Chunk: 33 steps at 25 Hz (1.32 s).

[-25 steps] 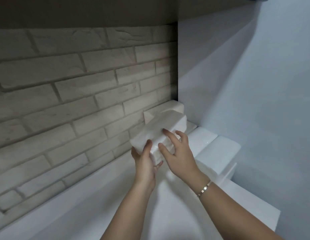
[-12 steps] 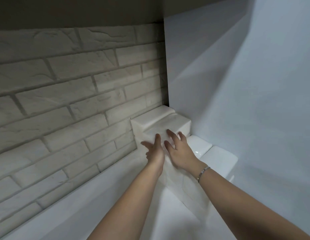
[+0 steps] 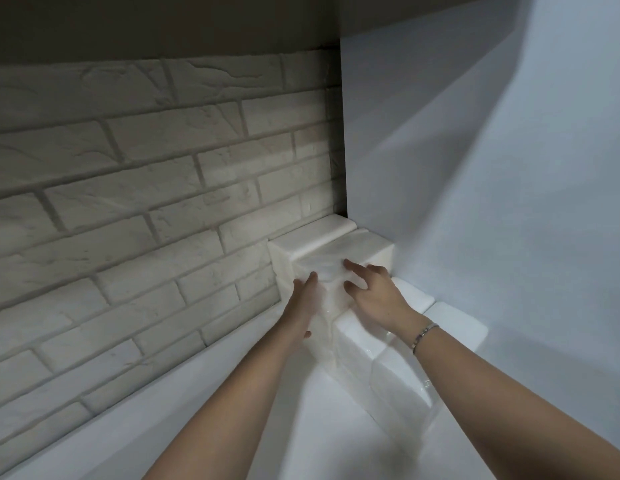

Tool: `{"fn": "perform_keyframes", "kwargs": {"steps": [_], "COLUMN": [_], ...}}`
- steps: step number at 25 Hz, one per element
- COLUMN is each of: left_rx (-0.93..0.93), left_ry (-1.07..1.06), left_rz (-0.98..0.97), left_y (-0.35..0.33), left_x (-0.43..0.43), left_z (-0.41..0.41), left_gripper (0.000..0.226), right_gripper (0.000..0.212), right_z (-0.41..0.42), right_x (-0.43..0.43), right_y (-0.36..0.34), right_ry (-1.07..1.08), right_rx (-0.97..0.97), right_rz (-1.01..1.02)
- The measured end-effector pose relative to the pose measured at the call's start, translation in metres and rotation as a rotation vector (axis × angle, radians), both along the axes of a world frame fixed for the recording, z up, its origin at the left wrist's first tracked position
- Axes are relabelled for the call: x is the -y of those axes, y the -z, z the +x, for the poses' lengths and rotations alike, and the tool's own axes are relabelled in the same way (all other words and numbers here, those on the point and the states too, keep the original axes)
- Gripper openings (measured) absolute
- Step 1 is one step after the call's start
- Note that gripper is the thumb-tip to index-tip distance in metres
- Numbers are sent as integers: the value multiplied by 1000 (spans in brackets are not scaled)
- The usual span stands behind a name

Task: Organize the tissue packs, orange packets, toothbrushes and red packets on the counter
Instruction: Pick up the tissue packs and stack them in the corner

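White counter running along a brick wall into the far corner. Top tissue pack sitting on the corner stack, lower packs lining the right wall. Left hand pressing its left side, fingers straight and together; right hand pressing its top, fingers spread. Risk: uneven pushing sliding the slick-looking pack off the stack. No readable print showing.

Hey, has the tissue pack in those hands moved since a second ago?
Yes. The top tissue pack came down from its lifted, tilted position and now sits flat on the stack, beside the rear pack that lies against the brick wall.
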State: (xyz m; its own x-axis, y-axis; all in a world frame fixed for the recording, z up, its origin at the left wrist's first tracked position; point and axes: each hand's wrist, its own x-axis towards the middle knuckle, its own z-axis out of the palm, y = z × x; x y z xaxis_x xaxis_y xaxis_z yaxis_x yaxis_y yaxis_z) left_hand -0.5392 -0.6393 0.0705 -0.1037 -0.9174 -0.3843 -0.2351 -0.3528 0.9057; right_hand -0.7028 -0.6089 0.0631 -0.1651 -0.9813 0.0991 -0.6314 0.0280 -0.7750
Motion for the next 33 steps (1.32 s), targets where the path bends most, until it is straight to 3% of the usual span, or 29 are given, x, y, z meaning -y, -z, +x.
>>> {"fn": "perform_keyframes", "kwargs": {"steps": [3,7,11,19,33], "left_rx": [-32,-52,-119,-137,-173], "left_ry": [9,-55,-118,-282,-578], "left_rz": [-117,-229,-308,-373,-326], "left_y": [12,14,14,23,57], "left_x": [-9,-42,-96,-220,-414], "left_z": [35,78,128,260,451], "left_gripper": [47,18,18,20,17], "right_gripper": [45,28,16,12,14], "right_z": [10,36,81,190,413], "right_x": [-21,-59,-102,-195,-317], "right_y": [-7,-13,-13,-14,-10], "right_ry": [110,150,148,22,-348], "right_rx": [74,254,404,548,543], "right_rz": [-145,-171,-162,-59,59]}}
